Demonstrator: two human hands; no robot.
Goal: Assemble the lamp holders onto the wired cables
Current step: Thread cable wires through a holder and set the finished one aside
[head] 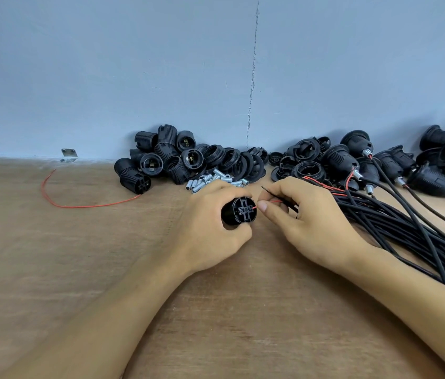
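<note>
Left hand (210,225) wraps black lamp holder (239,213) above wooden table (79,255), terminal end facing right. Right hand (306,214) just beside it pinches red wire (270,202), tip touching the holder's terminal. Cable bundle (407,228) lies right.

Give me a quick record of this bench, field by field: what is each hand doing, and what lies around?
left hand: grips a black lamp holder, terminal end facing right
right hand: pinches a red wire whose tip reaches the holder's terminals
cable bundle: black, under the right wrist
holder pile: by the wall
metal tubes: before that pile
finished holders: far right, cabled
loose red wire: on the table, left
</note>
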